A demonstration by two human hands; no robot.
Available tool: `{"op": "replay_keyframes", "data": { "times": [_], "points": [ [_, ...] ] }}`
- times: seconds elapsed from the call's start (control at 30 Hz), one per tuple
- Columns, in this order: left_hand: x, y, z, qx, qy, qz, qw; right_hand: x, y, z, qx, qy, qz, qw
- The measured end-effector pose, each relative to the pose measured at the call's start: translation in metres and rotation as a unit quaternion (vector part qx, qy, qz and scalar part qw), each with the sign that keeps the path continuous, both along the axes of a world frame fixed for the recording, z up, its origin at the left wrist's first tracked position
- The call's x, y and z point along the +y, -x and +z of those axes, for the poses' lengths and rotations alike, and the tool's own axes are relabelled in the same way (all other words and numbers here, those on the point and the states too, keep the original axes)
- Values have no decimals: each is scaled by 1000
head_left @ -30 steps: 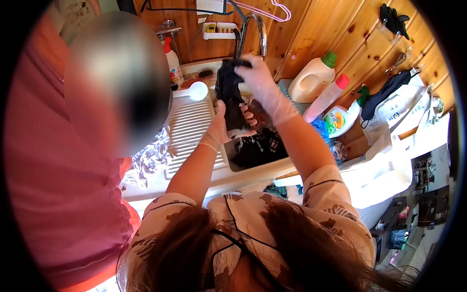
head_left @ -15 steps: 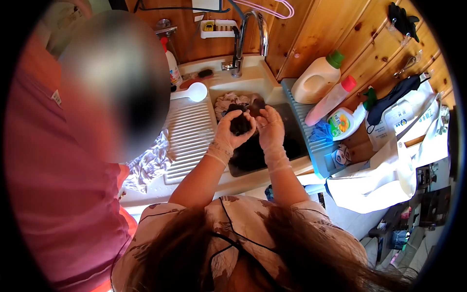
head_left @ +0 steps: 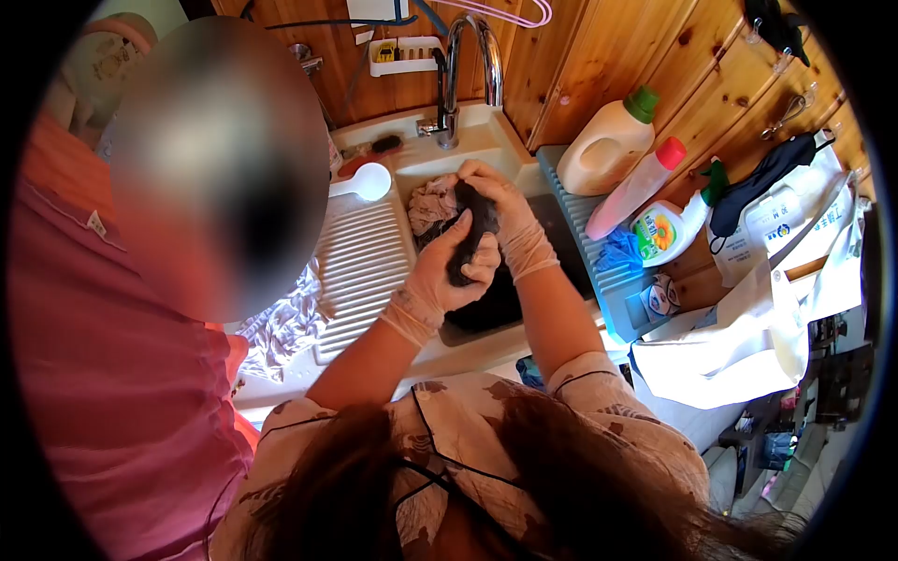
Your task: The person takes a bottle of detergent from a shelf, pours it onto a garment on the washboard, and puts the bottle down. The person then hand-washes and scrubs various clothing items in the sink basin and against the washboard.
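Note:
Over the sink, a bunched dark cloth is squeezed between my two gloved hands. My left hand wraps round its lower end, with the thumb along the front. My right hand grips the upper end, fingers curled over it. Both hands wear thin, translucent gloves. Behind the cloth, a pale pinkish wet cloth lies in the left part of the sink. Dark fabric or dark water fills the lower basin; which one is unclear.
A ribbed washboard with a white scoop adjoins the sink. Chrome faucet behind. Blue shelf with detergent bottle at right. Another person stands close at left, near a crumpled light cloth.
The dark cloth, first hanging stretched out, then balled low in my hands, is now a short upright roll gripped by both. My right hand has closed round its top.

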State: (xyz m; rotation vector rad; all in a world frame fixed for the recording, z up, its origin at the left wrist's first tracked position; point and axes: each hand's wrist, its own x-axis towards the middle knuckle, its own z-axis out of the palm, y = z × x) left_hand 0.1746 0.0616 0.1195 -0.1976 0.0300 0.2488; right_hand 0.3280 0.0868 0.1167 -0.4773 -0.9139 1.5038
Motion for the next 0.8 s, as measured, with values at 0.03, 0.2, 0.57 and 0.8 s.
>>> {"op": "replay_keyframes", "data": {
  "times": [0.03,0.2,0.57,0.8],
  "points": [
    [8,0,2,39,-41,-17,998,8,-4,4,-65,-8,-3,998],
    [33,-6,7,296,-314,-61,900,14,-1,25,-315,64,-95,942],
    [37,-25,-114,489,-847,-169,123,8,6,-136,-545,192,-259,774],
    [-3,-11,-90,429,-882,-187,49,-35,-13,-198,-756,148,-31,637]
  ]
}}
